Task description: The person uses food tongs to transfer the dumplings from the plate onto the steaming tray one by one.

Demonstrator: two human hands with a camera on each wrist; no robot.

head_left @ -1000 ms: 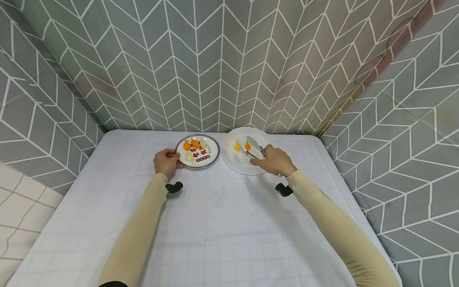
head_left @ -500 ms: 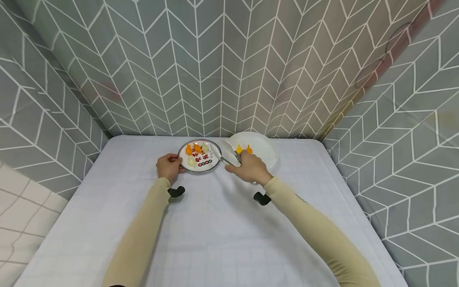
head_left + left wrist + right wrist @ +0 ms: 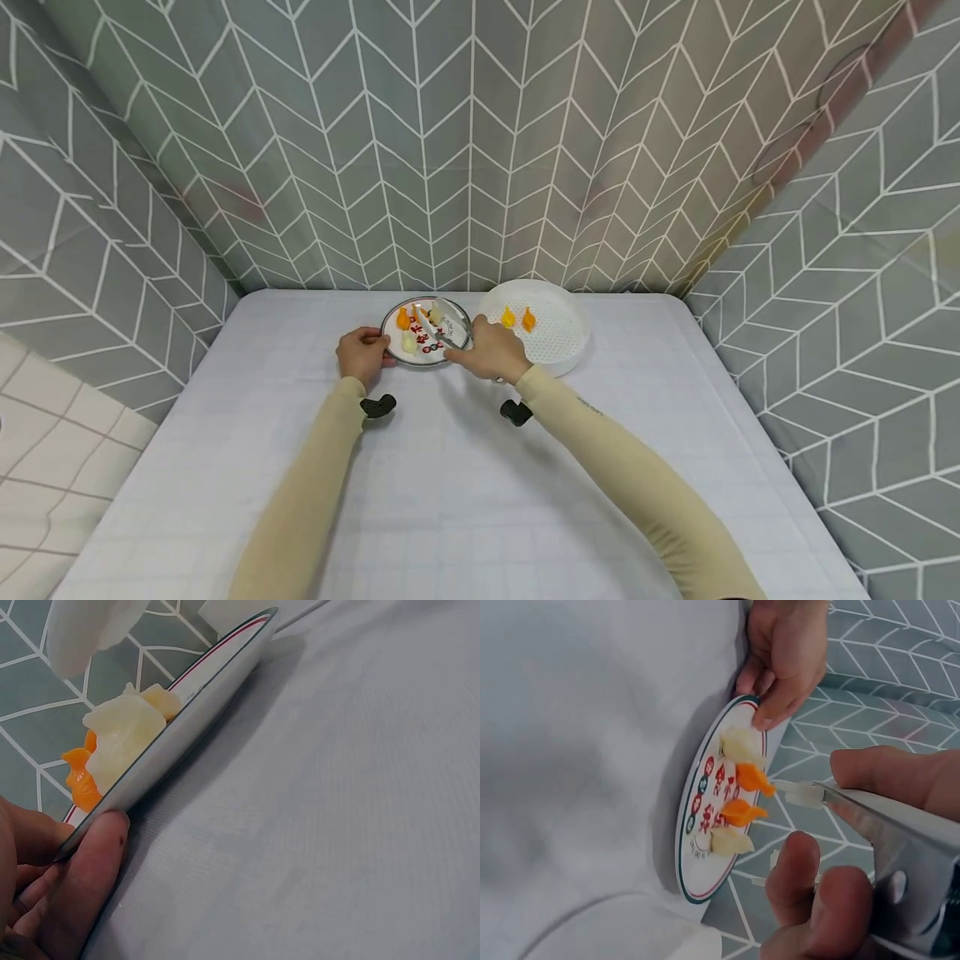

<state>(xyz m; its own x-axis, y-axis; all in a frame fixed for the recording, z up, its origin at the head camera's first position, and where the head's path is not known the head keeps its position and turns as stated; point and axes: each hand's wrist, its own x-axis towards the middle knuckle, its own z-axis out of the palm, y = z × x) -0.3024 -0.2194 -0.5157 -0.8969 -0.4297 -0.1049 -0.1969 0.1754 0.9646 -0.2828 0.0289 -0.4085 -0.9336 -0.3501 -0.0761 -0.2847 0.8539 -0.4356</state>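
My left hand pinches the near-left rim of a round white plate with red print and a dark edge, thumb and fingers on either side of it. On the plate sit two orange dumpling-shaped pieces and pale yellow ones. Held by my right hand, metal tongs with whitish tips reach over the plate from its right. The tips stand apart above the pieces, and I see nothing gripped between them. One tip shows above the pale piece in the left wrist view.
Right of the plate, a round white perforated tray holds one yellow piece and one orange piece. Both stand near the far edge of a white-covered table, against a grey patterned curtain.
My right hand has moved left with the tongs, from over the perforated tray to over the plate. My left hand keeps its hold on the plate's rim.
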